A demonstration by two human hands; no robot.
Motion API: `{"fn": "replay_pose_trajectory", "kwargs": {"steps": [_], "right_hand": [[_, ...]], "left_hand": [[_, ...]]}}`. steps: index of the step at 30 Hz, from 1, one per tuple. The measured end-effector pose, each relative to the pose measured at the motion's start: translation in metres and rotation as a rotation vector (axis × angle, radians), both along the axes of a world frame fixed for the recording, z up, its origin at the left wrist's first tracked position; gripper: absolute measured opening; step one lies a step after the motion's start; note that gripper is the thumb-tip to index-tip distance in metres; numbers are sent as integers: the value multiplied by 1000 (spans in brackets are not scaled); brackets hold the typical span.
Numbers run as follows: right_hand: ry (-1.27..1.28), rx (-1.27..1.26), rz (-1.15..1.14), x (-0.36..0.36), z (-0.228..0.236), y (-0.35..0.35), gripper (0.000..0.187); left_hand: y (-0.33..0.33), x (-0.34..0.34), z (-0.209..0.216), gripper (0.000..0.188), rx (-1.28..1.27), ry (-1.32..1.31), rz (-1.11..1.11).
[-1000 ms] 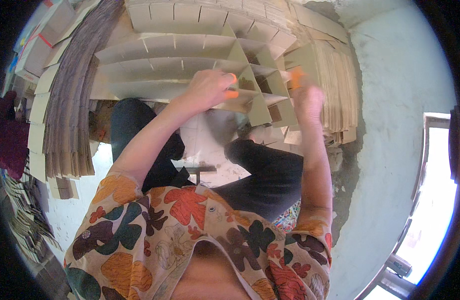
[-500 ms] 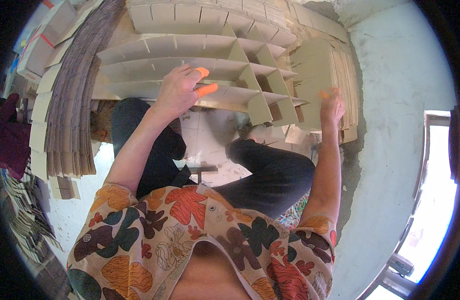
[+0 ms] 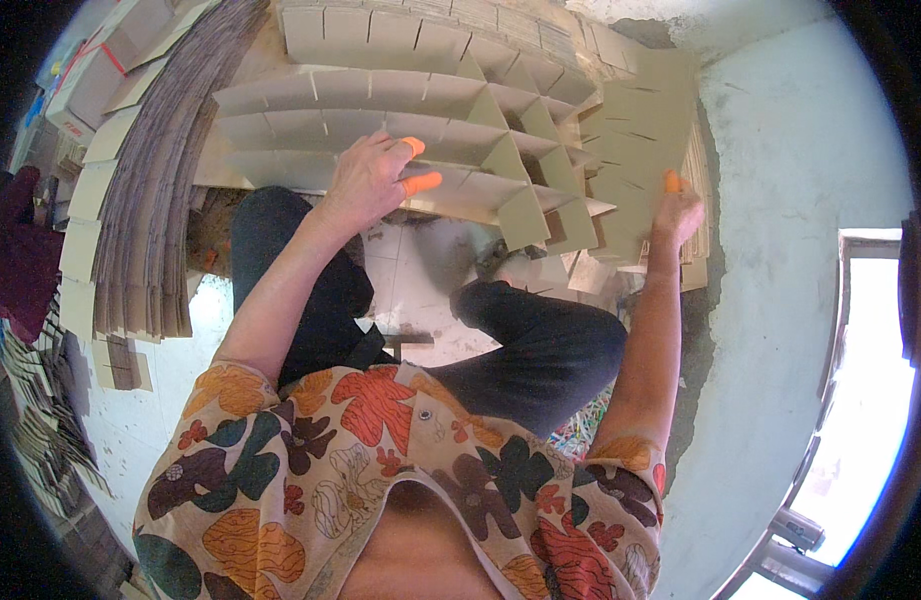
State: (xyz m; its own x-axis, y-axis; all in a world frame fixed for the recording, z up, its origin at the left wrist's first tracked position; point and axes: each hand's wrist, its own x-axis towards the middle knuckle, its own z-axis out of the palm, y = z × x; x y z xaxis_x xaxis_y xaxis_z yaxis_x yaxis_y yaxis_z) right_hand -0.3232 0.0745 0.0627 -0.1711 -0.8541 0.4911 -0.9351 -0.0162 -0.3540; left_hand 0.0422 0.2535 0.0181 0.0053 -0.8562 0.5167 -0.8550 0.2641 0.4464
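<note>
Orange covers sit on fingertips of both my hands. My left hand (image 3: 368, 182) is over the nearest of several long slotted cardboard strips (image 3: 470, 188). Its thumb and forefinger are apart, on either side of the strip's top edge; the other fingers are partly hidden. Short cardboard cross pieces (image 3: 523, 217) stand slotted across the right part of the long strips, making a grid of cells. At the right, my right hand (image 3: 677, 212) is closed at the edge of a flat slotted cardboard piece (image 3: 635, 140), on top of a stack. Its fingers are mostly hidden behind the hand.
A long stack of cardboard strips (image 3: 165, 190) runs along the left, with boxes (image 3: 85, 95) behind it. More slotted strips (image 3: 380, 35) stand at the back. A pale wall (image 3: 790, 200) rises on the right. My bent legs (image 3: 540, 345) are below the grid.
The top cardboard piece under my right hand has shifted right and now covers more of the stack's edges. My right hand has turned slightly; my left hand stays nearly in place.
</note>
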Motion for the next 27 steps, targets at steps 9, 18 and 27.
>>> {"fn": "replay_pose_trajectory", "kwargs": {"steps": [9,18,27], "right_hand": [[-182,-205,536,75,82,49,23],[-12,43,838,156,58,84,43],[-92,122,859,166,56,73,44]], "left_hand": [[-2,3,-23,22,-6,-6,-84],[-11,1,-34,11,-11,46,-122],[-11,-1,-28,4,-32,71,-108]]}}
